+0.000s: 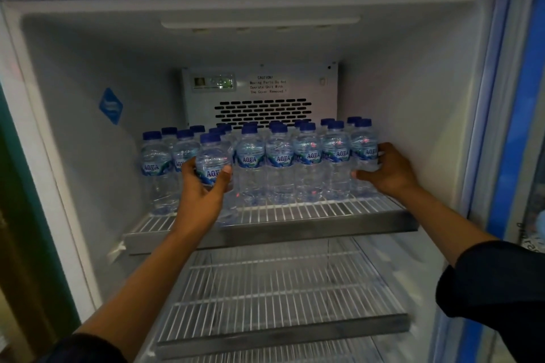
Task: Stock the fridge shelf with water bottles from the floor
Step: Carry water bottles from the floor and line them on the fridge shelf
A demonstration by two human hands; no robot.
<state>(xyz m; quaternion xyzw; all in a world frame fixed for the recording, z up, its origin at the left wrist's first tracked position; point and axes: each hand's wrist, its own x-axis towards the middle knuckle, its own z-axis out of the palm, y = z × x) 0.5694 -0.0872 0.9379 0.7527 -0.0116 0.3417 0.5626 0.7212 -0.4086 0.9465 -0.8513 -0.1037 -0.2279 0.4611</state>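
The fridge [413, 74] stands open, its white walls framing two wire racks. The upper shelf [295, 212] carries the bottles [280, 162] in rows, blue caps up, filling the back and middle while the front strip of wire lies bare. The lower shelf [280, 289] below holds nothing visible.

The left hand [203, 186] grips one bottle [212, 162] near the left front of the pack, fingers curled behind it and thumb across the label; it looks raised a little above the wire and just in front of its neighbours. The right hand [389, 171] wraps the end bottle [364, 150] at the right of the front row, thumb low across its front, fingers curled behind.

The step seems to be seating both bottles in the front row. To do it well, lower the left bottle straight down so its base sits flat across the wires, then slide it back until it touches the row. Keep each grip low on the body so the light plastic does not tip into its neighbours.
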